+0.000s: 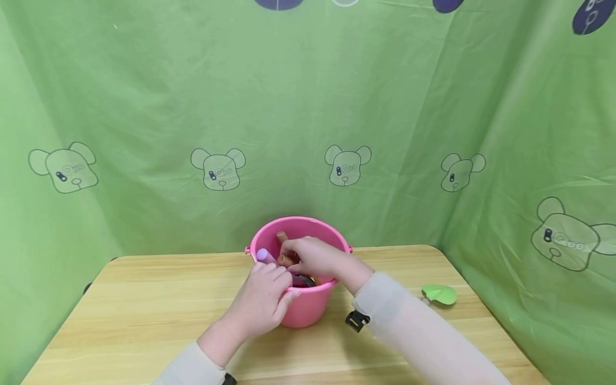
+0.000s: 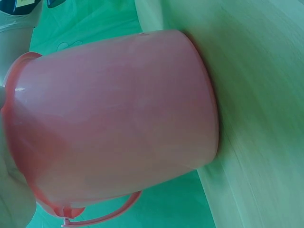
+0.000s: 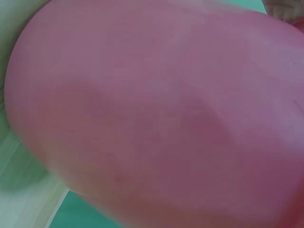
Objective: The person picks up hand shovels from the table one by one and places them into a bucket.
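Note:
A pink bucket (image 1: 304, 309) stands upright on the wooden table; its side fills much of the left wrist view (image 2: 118, 114) and of the right wrist view (image 3: 152, 114). The left hand (image 1: 262, 297) grips the bucket's front-left rim, fingers curled over it. Inside the bucket reaches the right hand (image 1: 313, 259), its bent fingers at a brown tubular thing (image 1: 286, 260); whether they pinch it, I cannot tell. A lilac-capped thing (image 1: 262, 255) leans at the left inner wall. Dark and other items lie lower down, partly hidden by the hands.
A small green shovel (image 1: 440, 294) lies on the table (image 1: 159, 310) at the right, beyond the right sleeve. Green curtains (image 1: 289, 107) with bear-head drawings hang behind the table and at both sides. The bucket's handle (image 2: 109, 216) hangs down on its far side.

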The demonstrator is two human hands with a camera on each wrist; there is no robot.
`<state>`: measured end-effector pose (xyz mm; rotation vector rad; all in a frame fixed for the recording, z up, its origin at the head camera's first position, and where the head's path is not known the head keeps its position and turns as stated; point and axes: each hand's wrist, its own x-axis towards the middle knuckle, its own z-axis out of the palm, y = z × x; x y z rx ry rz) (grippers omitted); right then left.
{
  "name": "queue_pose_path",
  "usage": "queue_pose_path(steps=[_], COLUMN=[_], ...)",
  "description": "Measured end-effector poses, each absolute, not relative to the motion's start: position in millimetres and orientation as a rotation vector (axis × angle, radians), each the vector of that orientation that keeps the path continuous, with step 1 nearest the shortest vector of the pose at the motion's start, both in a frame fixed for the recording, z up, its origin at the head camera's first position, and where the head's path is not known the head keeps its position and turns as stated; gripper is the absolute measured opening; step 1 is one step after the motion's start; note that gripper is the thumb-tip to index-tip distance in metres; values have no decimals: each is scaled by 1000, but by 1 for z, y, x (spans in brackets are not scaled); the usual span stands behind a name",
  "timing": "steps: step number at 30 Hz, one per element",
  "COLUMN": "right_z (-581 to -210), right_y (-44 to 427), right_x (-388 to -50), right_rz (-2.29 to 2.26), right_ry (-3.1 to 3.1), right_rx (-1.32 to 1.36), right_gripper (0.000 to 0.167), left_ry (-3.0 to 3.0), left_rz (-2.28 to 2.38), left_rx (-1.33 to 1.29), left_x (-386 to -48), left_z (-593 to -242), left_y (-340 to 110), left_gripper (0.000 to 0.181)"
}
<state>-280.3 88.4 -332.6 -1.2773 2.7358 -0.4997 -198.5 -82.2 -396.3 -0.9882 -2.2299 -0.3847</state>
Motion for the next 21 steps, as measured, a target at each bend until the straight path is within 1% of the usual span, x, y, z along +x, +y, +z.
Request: queue_pose_path(steps=[5,15,21], right_z=[-335,-339,-342], right_y=[83,77,73], right_x=[-280,-277,-278], right_rz=[-450,-424,-424], right_ry=[2724,2707,2695], right_rx=[-1260,-1229,-1229], right_gripper=[12,13,12], left_ry=[-2223,-2215,-2212], left_rz=[-389,-394,-390], left_rx=[-992,-996,-989], left_x=[-198,-198,-197], left_z=[-395,-395,-396], left_y=[-82,-81,-82], left_gripper=[31,42,38])
